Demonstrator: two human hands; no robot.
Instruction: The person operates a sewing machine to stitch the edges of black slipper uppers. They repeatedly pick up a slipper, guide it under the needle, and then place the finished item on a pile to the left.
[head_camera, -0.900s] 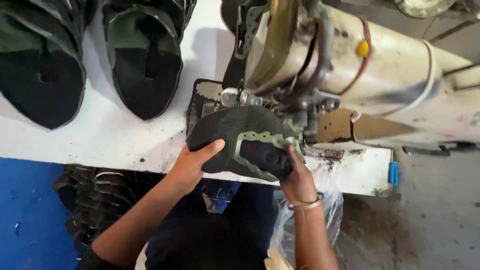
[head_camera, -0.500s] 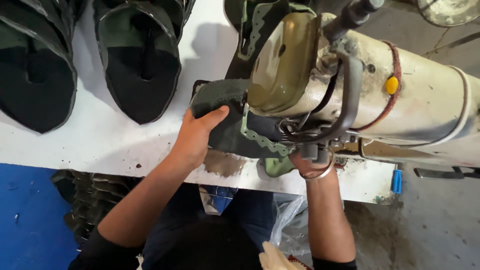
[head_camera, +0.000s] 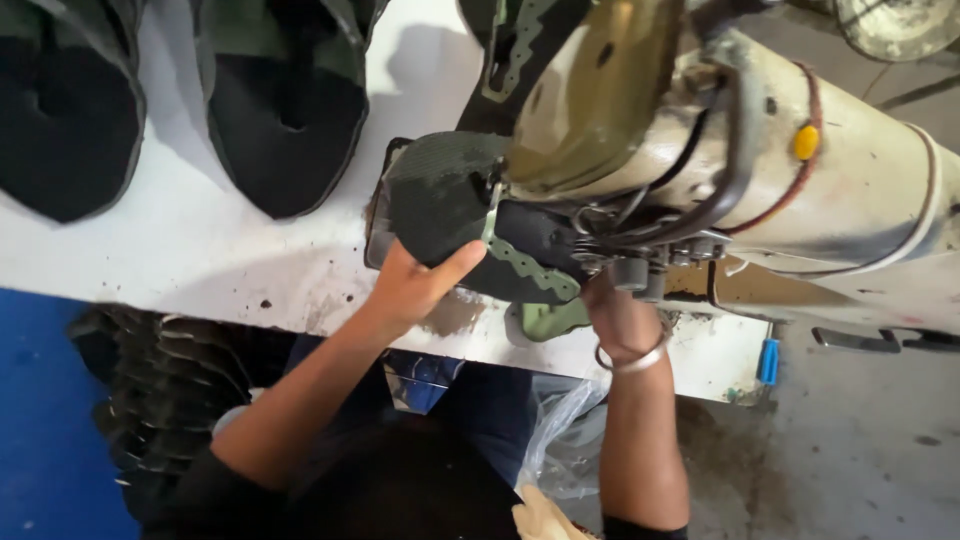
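1. White table (head_camera: 200, 270): flat, marked with dark specks and stains, spanning the view from the left edge to the right; blue surface visible below its near edge at lower left.
2. Sewing machine (head_camera: 800, 190): cream body, worn and soiled, lying across the right half of the table; yellow button on its flank; black cables looped at the head end, directly above the workpiece.
3. Two finished shoe uppers (head_camera: 280, 110): black with olive-green edging, resting flat on the table at upper left, side by side, well apart from the hands.
4. Stack of dark pieces (head_camera: 160, 370): piled below the table edge at left, details too dim to tell.
5. Shoe upper in work (head_camera: 440, 195): black textured fabric with a green scalloped trim along one edge, positioned under the machine head at the table's near edge, partly hidden by the machine.
6. Left hand (head_camera: 415, 285): clenched on the near left edge of the shoe upper in work, thumb on top pointing toward the machine, fingers beneath.
7. Right hand (head_camera: 620, 315): placed just beneath the machine head at the trim end of the workpiece; fingers hidden by the machine, so grip cannot be told; metal bangle on the wrist.
8. Clear plastic bag (head_camera: 565, 430): crumpled, between the forearms below the table.
9. Small blue object (head_camera: 768, 360): at the table's near right edge.
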